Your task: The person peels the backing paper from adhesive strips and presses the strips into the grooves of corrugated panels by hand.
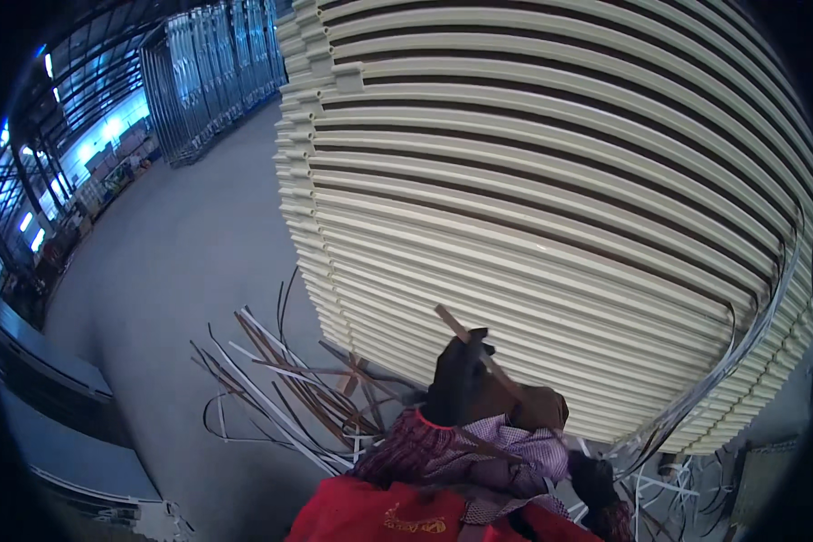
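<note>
My left hand (pixel 456 375), in a black glove, is closed around a flat brown strip (pixel 452 322) in front of the stack's lower edge. One end of the strip points up and left past the fingers; the rest runs down to the right. My right hand (pixel 592 479), also dark-gloved, is lower and further right, close to loose straps, and its fingers are too dark and blurred to read. Before me rises a tall stack of cream-coloured long ribbed profiles (pixel 515 244). White and dark straps (pixel 696 393) hang along its right side.
Loose brown, white and black straps (pixel 289 397) lie tangled on the grey floor (pixel 181 244) to the left. More strap pieces (pixel 677 488) lie at lower right. Grey panels (pixel 72 434) stand at the left edge. Metal frames (pixel 212 77) stand far back.
</note>
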The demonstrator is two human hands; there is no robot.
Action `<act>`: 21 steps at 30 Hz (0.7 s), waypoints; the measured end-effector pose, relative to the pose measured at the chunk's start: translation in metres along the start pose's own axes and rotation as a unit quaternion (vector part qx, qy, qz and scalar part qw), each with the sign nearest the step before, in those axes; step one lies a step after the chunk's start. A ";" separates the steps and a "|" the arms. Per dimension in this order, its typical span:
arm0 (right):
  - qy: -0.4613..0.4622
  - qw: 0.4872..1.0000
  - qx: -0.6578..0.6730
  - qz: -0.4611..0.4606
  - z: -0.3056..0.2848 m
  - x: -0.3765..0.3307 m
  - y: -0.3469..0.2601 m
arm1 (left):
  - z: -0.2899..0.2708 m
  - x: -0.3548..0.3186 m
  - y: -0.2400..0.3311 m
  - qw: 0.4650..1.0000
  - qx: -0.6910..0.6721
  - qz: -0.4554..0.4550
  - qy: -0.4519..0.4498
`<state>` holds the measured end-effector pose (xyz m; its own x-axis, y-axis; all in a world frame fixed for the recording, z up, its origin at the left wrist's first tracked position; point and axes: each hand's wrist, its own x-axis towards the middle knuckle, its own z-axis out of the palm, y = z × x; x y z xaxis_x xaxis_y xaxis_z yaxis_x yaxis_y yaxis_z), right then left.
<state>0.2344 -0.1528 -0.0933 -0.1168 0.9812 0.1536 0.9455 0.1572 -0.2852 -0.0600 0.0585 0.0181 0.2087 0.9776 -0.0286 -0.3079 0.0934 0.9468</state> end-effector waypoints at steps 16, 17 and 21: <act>0.059 0.975 0.213 -0.015 -0.100 0.149 -0.122 | 0.066 -0.057 -0.052 0.940 0.114 0.259 -0.193; 0.068 0.952 0.298 -0.012 -0.103 0.150 -0.122 | 0.053 -0.052 -0.033 0.933 0.150 0.230 -0.232; 0.021 0.950 0.310 -0.019 -0.099 0.161 -0.124 | 0.036 -0.044 0.000 0.909 0.264 0.197 -0.256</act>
<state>0.1283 -0.0254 0.0606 -0.1218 0.9702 0.2093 0.5791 0.2407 -0.7789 -0.0355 0.0083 0.0312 0.6247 0.6868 0.3716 0.0071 -0.4808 0.8768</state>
